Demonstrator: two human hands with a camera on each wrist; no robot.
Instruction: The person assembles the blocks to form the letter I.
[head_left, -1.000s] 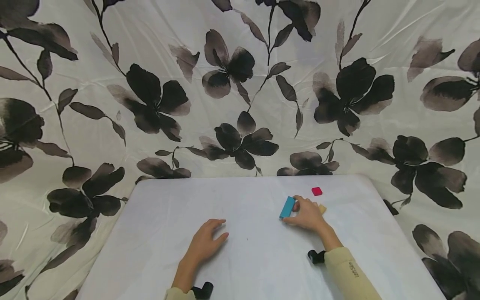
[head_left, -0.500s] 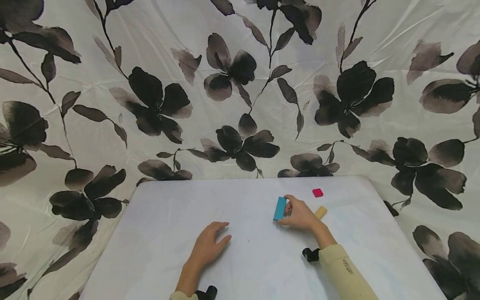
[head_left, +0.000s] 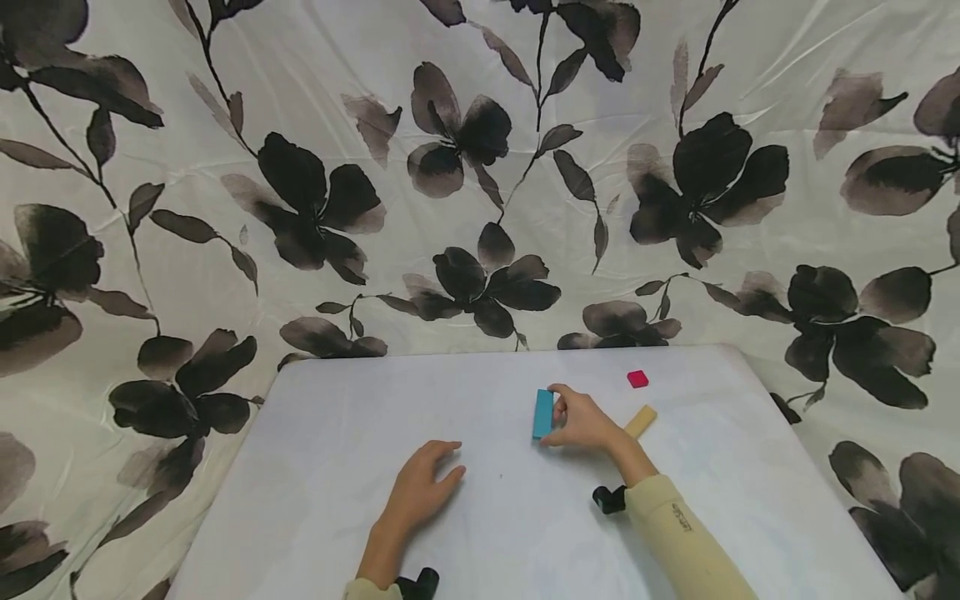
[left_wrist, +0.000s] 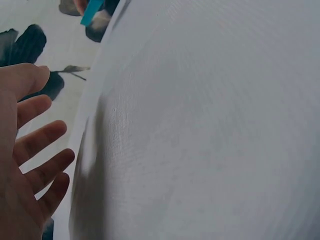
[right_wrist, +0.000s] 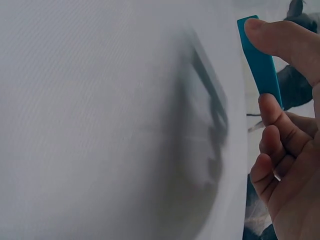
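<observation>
A blue rectangular block (head_left: 543, 415) is pinched lengthwise by my right hand (head_left: 585, 419), between thumb and index finger, over the white table (head_left: 337, 467). In the right wrist view the block (right_wrist: 262, 67) shows its long side, with the thumb at one end and a fingertip at the other. Its shadow falls on the table apart from it. My left hand (head_left: 422, 483) holds nothing, fingers relaxed and spread, near the middle of the table. The left wrist view shows the loose fingers (left_wrist: 42, 140), with a corner of the blue block at the top.
A small red block (head_left: 637, 379) lies near the table's far edge. The yellow block (head_left: 641, 421) lies just beyond my right wrist, partly covered by it. Behind the table hangs a white cloth (head_left: 465, 208) with dark flowers.
My right hand has carried the blue block to the left, turning it more upright in view. More of the yellow block shows now. The left hand has barely moved.
</observation>
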